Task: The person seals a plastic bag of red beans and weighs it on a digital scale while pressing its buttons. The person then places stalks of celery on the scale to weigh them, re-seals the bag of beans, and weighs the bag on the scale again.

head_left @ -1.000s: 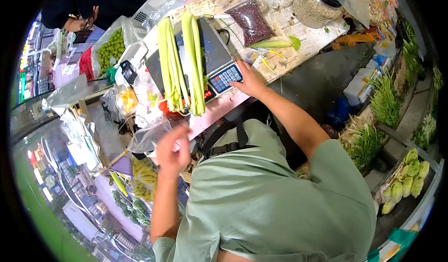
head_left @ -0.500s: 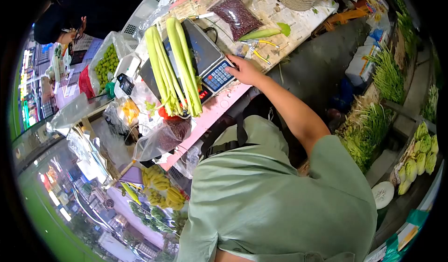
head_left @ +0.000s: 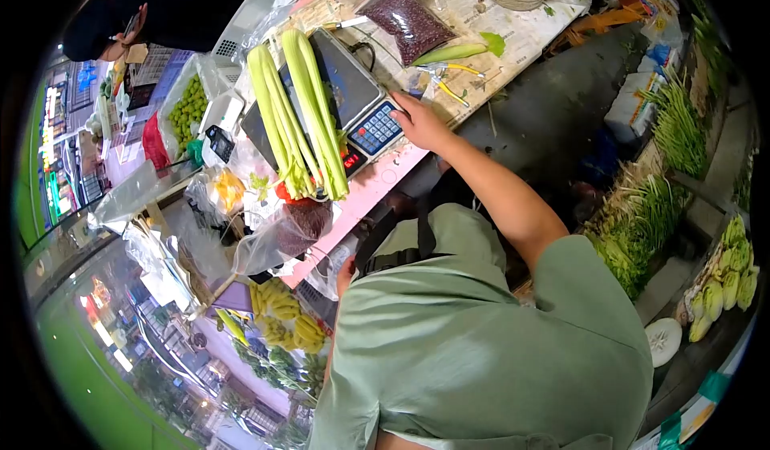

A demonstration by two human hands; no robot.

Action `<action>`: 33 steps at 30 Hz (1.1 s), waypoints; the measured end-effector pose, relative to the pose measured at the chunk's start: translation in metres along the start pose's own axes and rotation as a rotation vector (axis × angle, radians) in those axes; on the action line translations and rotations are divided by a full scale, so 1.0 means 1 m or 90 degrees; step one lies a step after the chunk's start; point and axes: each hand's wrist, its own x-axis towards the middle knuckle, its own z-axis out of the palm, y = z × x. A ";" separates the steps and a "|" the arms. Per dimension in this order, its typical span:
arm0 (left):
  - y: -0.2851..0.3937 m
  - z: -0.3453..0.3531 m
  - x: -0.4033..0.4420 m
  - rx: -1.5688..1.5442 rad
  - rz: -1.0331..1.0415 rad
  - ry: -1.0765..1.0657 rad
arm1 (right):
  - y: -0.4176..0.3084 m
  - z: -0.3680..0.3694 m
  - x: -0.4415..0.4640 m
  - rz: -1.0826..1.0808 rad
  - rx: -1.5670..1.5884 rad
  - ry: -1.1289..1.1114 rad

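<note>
Two stalks of celery [head_left: 313, 105] lie across the plate of a digital scale [head_left: 346, 77], leafy ends hanging over its near edge. My right hand [head_left: 423, 123] rests at the scale's right corner, beside the blue keypad [head_left: 376, 129]. Its fingers are apart, with one tip touching the keypad's edge. Red digits glow on the display [head_left: 351, 160], partly behind the celery. Only a sliver of my left hand [head_left: 346, 275] shows beside my body below the pink table edge; its fingers are hidden.
A bag of dark red beans [head_left: 407, 21], yellow-handled pliers [head_left: 449, 83] and a knife [head_left: 346, 24] lie beyond the scale. Green fruit [head_left: 188, 113] fills a bag at left. Bananas [head_left: 281, 314] sit below; green vegetables [head_left: 678, 133] line the right. Another person's hand [head_left: 128, 37] is at upper left.
My left hand has come slightly into view beside my body. The other person's hand at upper left has shifted. My right hand stays at the scale's keypad, and the celery has not moved.
</note>
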 end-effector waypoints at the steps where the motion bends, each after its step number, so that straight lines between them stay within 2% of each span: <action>1: -0.005 -0.002 -0.002 0.000 -0.001 0.001 | 0.000 -0.001 -0.001 0.001 0.001 0.000; 3: -0.014 -0.005 -0.007 0.005 -0.015 0.012 | -0.003 -0.006 0.001 0.088 0.014 -0.025; 6: -0.024 -0.012 -0.019 0.021 -0.043 0.029 | -0.007 -0.005 0.002 0.111 0.069 -0.016; 10: -0.028 -0.019 -0.028 0.044 -0.078 0.040 | 0.000 -0.007 -0.007 0.067 0.010 -0.040; 15: -0.035 -0.028 -0.040 0.075 -0.119 0.044 | 0.007 -0.002 -0.014 0.073 0.007 -0.023; 17: -0.037 -0.031 -0.045 0.091 -0.134 0.045 | 0.009 0.001 -0.014 0.033 -0.044 0.005; 20: -0.038 -0.037 -0.049 0.120 -0.158 0.040 | -0.012 -0.010 -0.015 0.105 0.001 -0.063; 21: -0.037 -0.038 -0.050 0.131 -0.164 0.038 | -0.007 -0.005 -0.014 0.056 -0.080 -0.034; 24: -0.032 -0.040 -0.055 0.167 -0.182 0.034 | 0.005 0.005 -0.020 0.040 -0.083 0.004; 25: -0.028 -0.040 -0.058 0.180 -0.184 0.039 | 0.006 0.007 -0.021 -0.012 -0.065 0.051; 28: -0.004 -0.041 -0.066 0.250 -0.160 0.103 | 0.002 0.007 -0.018 -0.004 -0.059 0.063; 30: 0.023 -0.035 -0.071 0.338 -0.119 0.211 | 0.013 0.014 -0.016 0.027 0.021 0.075; 31: 0.048 -0.024 -0.073 0.372 -0.054 0.290 | 0.012 0.011 -0.015 0.016 -0.018 0.075; 32: 0.066 -0.027 -0.072 0.387 -0.048 0.323 | 0.010 0.009 -0.016 0.004 -0.056 0.079; 33: 0.085 -0.027 -0.072 0.346 0.025 0.369 | 0.014 0.011 -0.016 0.010 -0.045 0.078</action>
